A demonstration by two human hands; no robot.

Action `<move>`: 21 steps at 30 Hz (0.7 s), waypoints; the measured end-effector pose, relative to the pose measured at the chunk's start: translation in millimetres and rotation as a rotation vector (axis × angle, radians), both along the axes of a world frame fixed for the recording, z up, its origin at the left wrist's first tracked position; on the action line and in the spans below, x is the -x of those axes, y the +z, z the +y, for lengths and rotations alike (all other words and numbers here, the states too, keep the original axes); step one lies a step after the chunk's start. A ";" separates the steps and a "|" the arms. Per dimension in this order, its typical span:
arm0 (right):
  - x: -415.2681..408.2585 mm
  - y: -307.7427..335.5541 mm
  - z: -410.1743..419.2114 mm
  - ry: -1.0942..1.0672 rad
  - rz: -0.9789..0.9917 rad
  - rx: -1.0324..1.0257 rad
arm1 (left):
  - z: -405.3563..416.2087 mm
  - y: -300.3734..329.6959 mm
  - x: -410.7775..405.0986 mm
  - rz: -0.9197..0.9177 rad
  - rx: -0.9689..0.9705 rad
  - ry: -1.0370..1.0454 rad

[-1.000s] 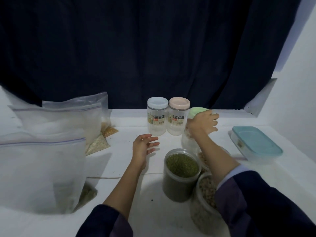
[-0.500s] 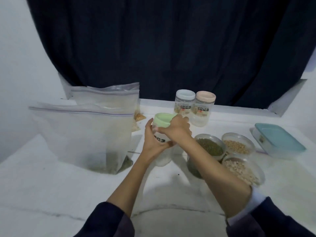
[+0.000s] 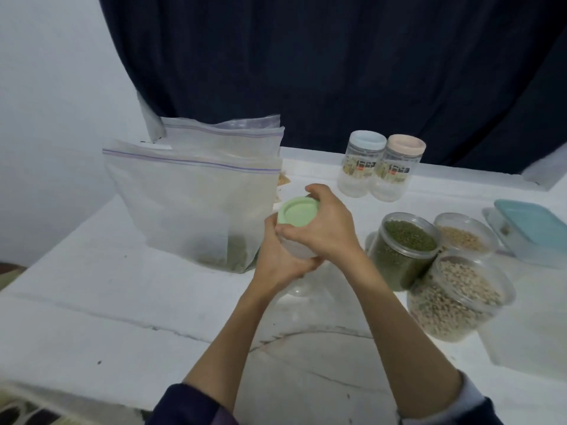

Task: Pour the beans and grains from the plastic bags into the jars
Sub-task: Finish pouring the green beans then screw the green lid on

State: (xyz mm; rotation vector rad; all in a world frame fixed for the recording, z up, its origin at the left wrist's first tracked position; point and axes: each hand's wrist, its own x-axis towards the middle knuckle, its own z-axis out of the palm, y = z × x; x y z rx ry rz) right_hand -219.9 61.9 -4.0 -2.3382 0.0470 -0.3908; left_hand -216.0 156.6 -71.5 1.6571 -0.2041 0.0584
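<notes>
Right hand (image 3: 322, 228) curled over the green lid (image 3: 299, 210), fingers wrapped round its rim from above. Left hand (image 3: 280, 259) cupped round the clear jar (image 3: 296, 250) beneath that lid, gripping its body from the near left side, thumb up by the lid's edge. Jar held over the white table (image 3: 122, 302), its base low and close to the surface; whether touching, cannot tell. Just left of the hands, a large zip plastic bag (image 3: 190, 207) standing upright, a little green grain in its bottom corner, with a second bag (image 3: 224, 130) behind it. To the right, three open jars close together: green beans (image 3: 405, 250), pale grain (image 3: 463, 234), and larger pale beans (image 3: 460, 299) nearest. Further back, two lidded empty jars, white-capped (image 3: 362, 164) and pink-capped (image 3: 399, 167), side by side. At far right, a teal-lidded box (image 3: 534, 231).
</notes>
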 end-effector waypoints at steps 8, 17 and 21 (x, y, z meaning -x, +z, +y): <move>8.4 -22.5 -10.4 0.141 -0.137 -0.682 | 9.4 5.6 9.6 0.043 0.000 -0.038; 8.6 -49.2 -25.2 0.307 -0.041 -1.087 | 13.9 6.0 12.3 0.034 0.034 -0.058; 11.4 -55.1 -25.9 0.266 -0.065 -1.263 | 13.8 5.4 13.6 0.038 0.025 -0.060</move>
